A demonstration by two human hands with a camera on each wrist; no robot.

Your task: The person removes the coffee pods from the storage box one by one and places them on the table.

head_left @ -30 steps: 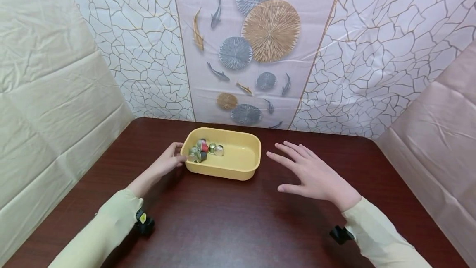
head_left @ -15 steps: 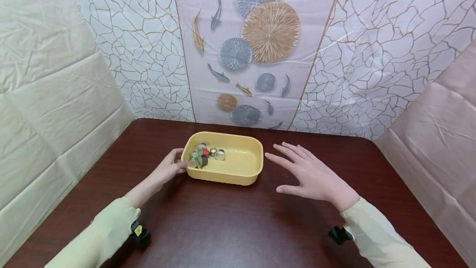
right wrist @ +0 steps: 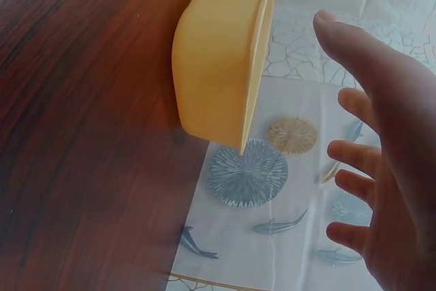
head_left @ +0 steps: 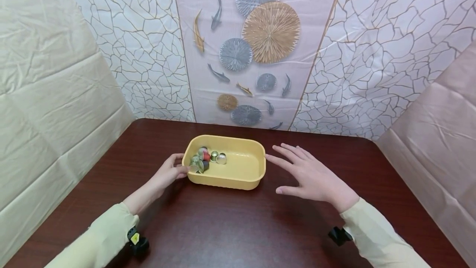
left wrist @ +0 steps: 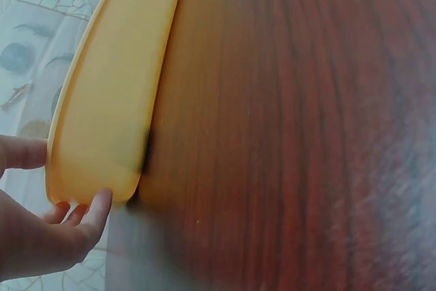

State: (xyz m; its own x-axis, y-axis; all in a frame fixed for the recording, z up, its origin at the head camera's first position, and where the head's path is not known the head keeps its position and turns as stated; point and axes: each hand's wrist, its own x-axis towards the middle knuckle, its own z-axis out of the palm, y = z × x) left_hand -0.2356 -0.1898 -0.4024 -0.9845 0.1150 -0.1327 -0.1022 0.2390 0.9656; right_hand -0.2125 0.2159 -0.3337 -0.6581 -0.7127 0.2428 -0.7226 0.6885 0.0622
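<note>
A yellow plastic bin (head_left: 238, 183), rectangular with rounded corners, sits towards the back of the dark table. Its left end holds several coffee capsules: a red capsule (head_left: 206, 157), silver-green ones, dark ones and a pale-lidded capsule (head_left: 221, 159). My left hand (head_left: 165, 179) grips the bin's left end, thumb and fingers at its corner; the left wrist view shows the fingertips against the bin wall (left wrist: 109, 93). My right hand (head_left: 314, 177) hovers at the right end, fingers spread and holding nothing. In the right wrist view a gap separates it from the bin (right wrist: 214, 73).
The brown wooden table (head_left: 230, 230) meets a patterned cloth backdrop (head_left: 234, 77) at its far edge. Pale cloth walls (head_left: 55, 94) stand on both sides. Black wrist cameras (head_left: 138, 241) hang at both sleeves.
The bin, with its capsules, has slid slightly towards me and to the right, my left hand moving along with it. My right hand has barely shifted, its fingertips now closer to the bin's right end.
</note>
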